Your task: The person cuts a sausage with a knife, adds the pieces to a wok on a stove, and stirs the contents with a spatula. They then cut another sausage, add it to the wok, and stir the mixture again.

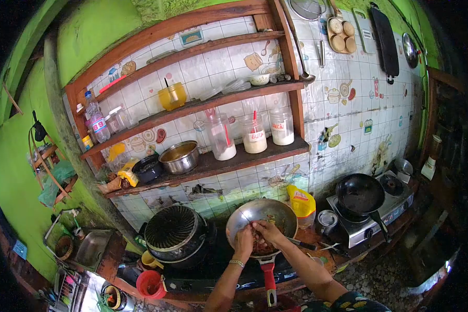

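A wide metal frying pan with a red handle sits in front of me, with chopped reddish-brown and greenish food inside. Both my hands are over the pan, close together. My left hand, with a bracelet at the wrist, has its fingers curled inward. Beside it, my right hand is bent with its fingertips meeting the left ones. Whatever is between the fingers is too small and hidden to name. A knife lies just right of the pan, partly behind my right forearm.
Left of the pan stands a large dark pot with a ridged top. To the right are a yellow pouch, a metal mug and a stove bearing a black wok. A wooden shelf with jars hangs above.
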Demonstrator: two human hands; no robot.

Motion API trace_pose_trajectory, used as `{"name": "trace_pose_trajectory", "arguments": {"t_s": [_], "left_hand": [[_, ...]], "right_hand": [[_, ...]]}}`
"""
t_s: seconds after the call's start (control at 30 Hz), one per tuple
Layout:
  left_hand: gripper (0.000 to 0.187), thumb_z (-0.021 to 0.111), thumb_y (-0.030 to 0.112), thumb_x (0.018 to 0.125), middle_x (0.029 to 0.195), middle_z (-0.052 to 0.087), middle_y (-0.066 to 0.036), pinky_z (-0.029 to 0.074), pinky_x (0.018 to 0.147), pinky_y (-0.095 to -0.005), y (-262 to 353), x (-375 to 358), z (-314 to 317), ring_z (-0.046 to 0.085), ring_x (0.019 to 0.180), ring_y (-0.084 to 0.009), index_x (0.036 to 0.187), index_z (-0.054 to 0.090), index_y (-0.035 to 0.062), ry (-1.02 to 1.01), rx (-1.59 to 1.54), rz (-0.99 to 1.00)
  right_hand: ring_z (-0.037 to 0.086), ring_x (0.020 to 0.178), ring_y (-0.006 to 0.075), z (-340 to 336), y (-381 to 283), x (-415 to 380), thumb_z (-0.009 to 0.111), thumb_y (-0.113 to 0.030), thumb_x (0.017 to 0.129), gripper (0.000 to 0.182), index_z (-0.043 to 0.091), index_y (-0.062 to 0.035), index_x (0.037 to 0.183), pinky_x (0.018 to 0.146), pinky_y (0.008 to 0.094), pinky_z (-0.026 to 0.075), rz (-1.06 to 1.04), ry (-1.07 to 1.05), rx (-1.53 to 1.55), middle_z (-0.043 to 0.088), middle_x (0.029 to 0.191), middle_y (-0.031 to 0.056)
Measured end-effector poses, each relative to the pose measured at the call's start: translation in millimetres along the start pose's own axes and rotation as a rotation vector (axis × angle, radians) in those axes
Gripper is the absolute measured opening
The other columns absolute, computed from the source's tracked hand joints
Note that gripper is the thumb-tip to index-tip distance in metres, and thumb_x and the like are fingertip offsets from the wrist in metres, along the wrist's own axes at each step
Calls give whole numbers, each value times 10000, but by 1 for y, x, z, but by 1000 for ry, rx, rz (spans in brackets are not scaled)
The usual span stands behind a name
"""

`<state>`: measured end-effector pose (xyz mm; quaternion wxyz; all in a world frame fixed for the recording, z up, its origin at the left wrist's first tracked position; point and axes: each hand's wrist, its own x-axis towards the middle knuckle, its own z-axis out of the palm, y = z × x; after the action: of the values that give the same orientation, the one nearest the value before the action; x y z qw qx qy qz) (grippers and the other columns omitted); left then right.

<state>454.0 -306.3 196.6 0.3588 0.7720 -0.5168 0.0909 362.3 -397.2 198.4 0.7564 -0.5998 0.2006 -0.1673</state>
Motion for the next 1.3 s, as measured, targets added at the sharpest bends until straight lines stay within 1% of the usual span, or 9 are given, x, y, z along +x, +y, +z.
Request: {"name": "trace_pose_trajectory", "arguments": {"t_s": [0.23,0.4,0.47,0.73,0.8,0.9,0.97,1.1,1.3], "left_hand": [[208,384,112,851,671,602,-154,466,548,-391,4,0,-4,602,620,-298,884,535,-27,-23,23,-14],[195,397,111,843,666,605,-147,470,558,-389,-15,8,-5,604,617,-291,828,550,-9,-72,-34,126],[130,494,69,770,572,575,-145,462,592,-404,-10,12,-8,592,563,-299,676,552,1,-81,-244,-20],[87,513,56,757,590,573,-168,463,546,-401,2,10,-2,591,590,-317,720,570,1,18,103,40],[85,516,58,756,598,576,-170,463,541,-397,-4,7,0,591,592,-322,736,574,-2,-19,99,29],[154,462,83,803,643,595,-131,480,540,-363,-4,6,0,605,596,-261,820,579,-16,-7,92,240],[129,493,50,798,620,582,-122,482,511,-309,11,0,-1,605,571,-211,839,590,-24,-114,-362,-11],[185,446,64,855,605,603,-91,484,545,-285,-3,3,4,612,555,-170,939,573,-41,-138,-368,-137],[163,434,29,836,626,601,-119,488,530,-311,-17,6,12,621,574,-196,895,575,-27,-117,-341,-146]], "right_hand": [[399,412,81,7,0,1,492,-296,875,257,541,-88,1018,341,206,302,53,60,183,479,638,14],[422,415,68,-3,0,6,535,-292,852,269,577,-69,997,338,184,316,-244,50,-204,513,636,-2],[435,419,66,-7,-5,8,544,-300,845,288,582,-68,1013,342,186,329,-218,51,-218,532,646,0],[505,489,59,-3,-1,11,561,-293,835,309,607,-58,1030,362,215,388,6,97,40,595,718,29],[533,534,78,-10,23,27,559,-275,837,287,618,-49,1004,383,240,414,-479,185,-336,595,721,35],[547,565,88,-21,35,35,554,-285,839,294,628,-34,975,410,253,434,-474,279,-460,600,747,40],[539,549,92,-33,27,31,536,-306,847,326,606,-39,1019,405,248,423,-322,254,-353,587,719,40],[480,491,85,-32,1,17,471,-372,870,435,490,-76,1188,384,217,372,-49,73,-260,524,647,33],[405,468,65,-21,-9,-6,435,-409,877,460,407,-168,1269,377,183,329,-59,-98,-328,450,644,4]]}}
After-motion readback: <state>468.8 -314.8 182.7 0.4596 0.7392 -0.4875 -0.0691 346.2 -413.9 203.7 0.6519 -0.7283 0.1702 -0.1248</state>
